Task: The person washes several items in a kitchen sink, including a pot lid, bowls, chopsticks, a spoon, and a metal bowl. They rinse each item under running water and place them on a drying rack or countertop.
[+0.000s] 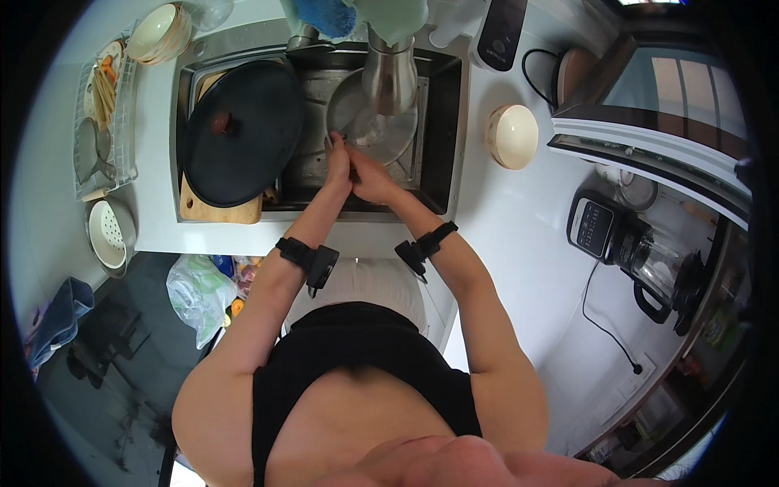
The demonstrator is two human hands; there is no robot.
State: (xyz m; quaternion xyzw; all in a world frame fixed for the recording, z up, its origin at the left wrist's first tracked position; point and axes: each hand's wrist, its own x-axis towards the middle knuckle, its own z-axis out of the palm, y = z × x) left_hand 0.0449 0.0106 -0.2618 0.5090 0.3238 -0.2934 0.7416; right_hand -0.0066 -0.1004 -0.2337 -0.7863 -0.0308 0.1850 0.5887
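My left hand (338,159) and my right hand (369,175) meet over the sink, at the near left edge of a round, shiny metal pan or bowl (341,108). A small dark piece shows between the palms and a thin grey edge by the left fingertips; what they belong to, and how the fingers close, is hidden. The steel faucet (391,79) stands over the round vessel, where clear water seems to run. Left of my hands a large black lid (255,134) with a reddish-brown knob leans over a wooden cutting board (220,208).
The sink rim (464,134) borders a white counter. A cream bowl (515,137) stands to the right, a blender (651,262) farther right beneath an open window sash (657,164). Stacked bowls (157,35), a wire utensil rack (104,122) and a white colander (108,234) are at left.
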